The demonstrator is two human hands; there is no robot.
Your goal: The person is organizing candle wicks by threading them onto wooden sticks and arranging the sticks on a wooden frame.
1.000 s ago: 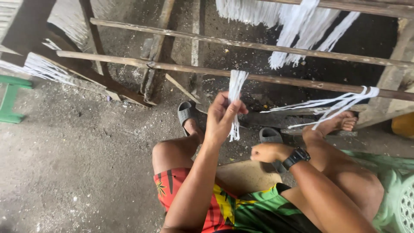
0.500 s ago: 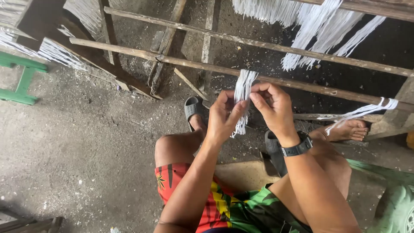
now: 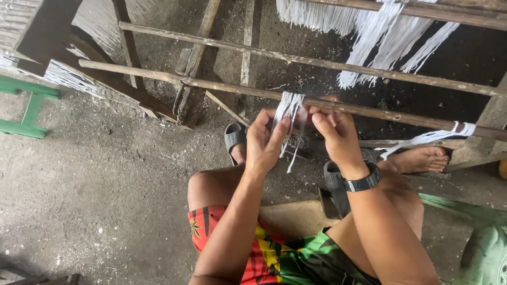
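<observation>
White thread bundle hangs at the frame's centre from the wooden pole, its long axis running top to bottom, loose ends pointing down. Since a second ago the right hand has come up from the knee to join it. Both it and the left hand pinch the strands with fingers nearly closed.

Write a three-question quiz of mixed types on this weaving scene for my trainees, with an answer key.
1. True or false: both hands touch the white thread bundle.
2. The thread bundle hangs over: A) a wooden pole B) a green stool C) a metal hook.
3. Fill in: the right hand has a black ____ on its wrist.

Key: 1 true, the left hand and the right hand both pinch it. 2 A. 3 watch.
</observation>
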